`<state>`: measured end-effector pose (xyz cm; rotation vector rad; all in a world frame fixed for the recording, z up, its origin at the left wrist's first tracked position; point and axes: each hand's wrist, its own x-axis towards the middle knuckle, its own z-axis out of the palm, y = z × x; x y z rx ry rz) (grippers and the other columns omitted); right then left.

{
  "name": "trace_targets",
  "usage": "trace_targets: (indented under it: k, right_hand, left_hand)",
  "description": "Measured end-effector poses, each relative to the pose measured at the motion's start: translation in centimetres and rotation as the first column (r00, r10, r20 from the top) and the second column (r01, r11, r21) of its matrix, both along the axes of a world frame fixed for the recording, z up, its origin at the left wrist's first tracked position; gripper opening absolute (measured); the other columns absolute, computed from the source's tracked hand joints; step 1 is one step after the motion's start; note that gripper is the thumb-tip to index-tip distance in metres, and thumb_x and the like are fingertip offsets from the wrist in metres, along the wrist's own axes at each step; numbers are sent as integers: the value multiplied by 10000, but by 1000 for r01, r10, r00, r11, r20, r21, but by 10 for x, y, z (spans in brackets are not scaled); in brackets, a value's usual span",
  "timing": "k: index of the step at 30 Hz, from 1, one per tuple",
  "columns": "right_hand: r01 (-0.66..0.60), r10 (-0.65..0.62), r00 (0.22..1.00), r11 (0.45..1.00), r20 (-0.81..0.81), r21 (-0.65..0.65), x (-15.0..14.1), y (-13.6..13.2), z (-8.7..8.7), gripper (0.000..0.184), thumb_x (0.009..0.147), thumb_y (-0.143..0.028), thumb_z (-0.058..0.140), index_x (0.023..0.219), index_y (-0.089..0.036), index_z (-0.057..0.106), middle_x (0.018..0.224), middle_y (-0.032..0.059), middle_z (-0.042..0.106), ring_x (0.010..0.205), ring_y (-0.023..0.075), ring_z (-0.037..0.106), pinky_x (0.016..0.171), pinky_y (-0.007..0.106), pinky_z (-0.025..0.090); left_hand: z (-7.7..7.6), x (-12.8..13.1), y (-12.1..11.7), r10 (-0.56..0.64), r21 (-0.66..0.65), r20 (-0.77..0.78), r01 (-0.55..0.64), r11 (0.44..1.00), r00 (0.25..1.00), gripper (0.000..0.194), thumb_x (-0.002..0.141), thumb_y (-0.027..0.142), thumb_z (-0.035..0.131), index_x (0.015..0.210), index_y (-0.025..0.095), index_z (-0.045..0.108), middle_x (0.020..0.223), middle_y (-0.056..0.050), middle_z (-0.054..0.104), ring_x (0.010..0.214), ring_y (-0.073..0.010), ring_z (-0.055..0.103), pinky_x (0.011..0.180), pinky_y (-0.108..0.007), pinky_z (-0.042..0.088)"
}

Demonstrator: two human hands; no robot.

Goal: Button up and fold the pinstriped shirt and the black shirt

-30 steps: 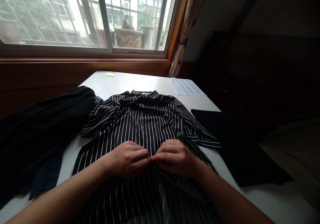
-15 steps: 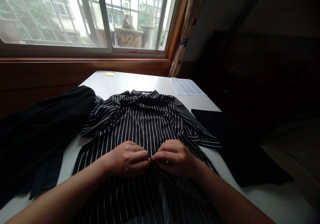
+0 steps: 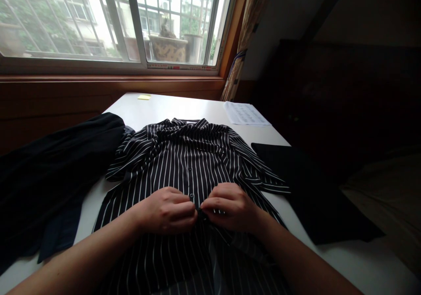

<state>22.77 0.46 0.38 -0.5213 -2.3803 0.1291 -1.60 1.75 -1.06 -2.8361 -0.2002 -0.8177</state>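
A black shirt with thin white stripes [image 3: 184, 159] lies face up on a white table [image 3: 177, 106], collar toward the window. My left hand [image 3: 167, 210] and my right hand [image 3: 230, 207] meet at the shirt's button placket near its middle. Both have their fingers curled and pinch the fabric edges together. A small dark button shows just above my fingertips. The lower part of the shirt front lies apart below my hands.
A dark garment [image 3: 49, 176] is heaped on the left side of the table. A flat black item [image 3: 305, 189] lies on the right. A printed sheet [image 3: 245, 113] and a yellow sticky note [image 3: 144, 96] sit near the window. A curtain [image 3: 245, 36] hangs at the right.
Both hands stay pinched at the placket with only small finger shifts; a button now shows just above my fingertips.
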Motion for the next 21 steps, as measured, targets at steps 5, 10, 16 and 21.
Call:
trace_targets:
  k: [5,10,16,21]
  right_hand:
    - [-17,15,999,998,-29,-58,2,0,0,47,901,-209,638,904,-199,684,723,19,679,616,138,586,607,295,453]
    - [-35,27,998,986,-52,-162,6,2,2,113,915,-221,587,849,-200,677,702,22,654,609,143,566,593,300,436]
    - [-17,13,1000,982,-25,-187,8,2,0,180,920,-230,561,771,-196,656,676,19,614,600,142,537,581,302,407]
    - [-4,11,999,978,33,-208,8,3,-1,252,932,-246,540,704,-194,634,634,3,560,567,132,489,562,296,376]
  left_hand:
    - [2,0,0,-28,21,19,27,999,999,100,914,187,608,820,191,574,694,37,565,556,-108,481,466,-316,335]
    - [3,-1,2,-32,-24,54,33,999,998,56,898,223,580,855,187,578,723,21,595,549,-113,505,464,-304,356]
    - [-1,0,8,49,-130,44,-43,991,998,89,919,195,532,960,178,609,774,-7,634,630,-142,569,515,-288,426]
    - [-6,4,16,108,-304,-88,-130,944,990,140,963,241,535,1038,186,641,908,-40,665,806,-172,607,700,-307,523]
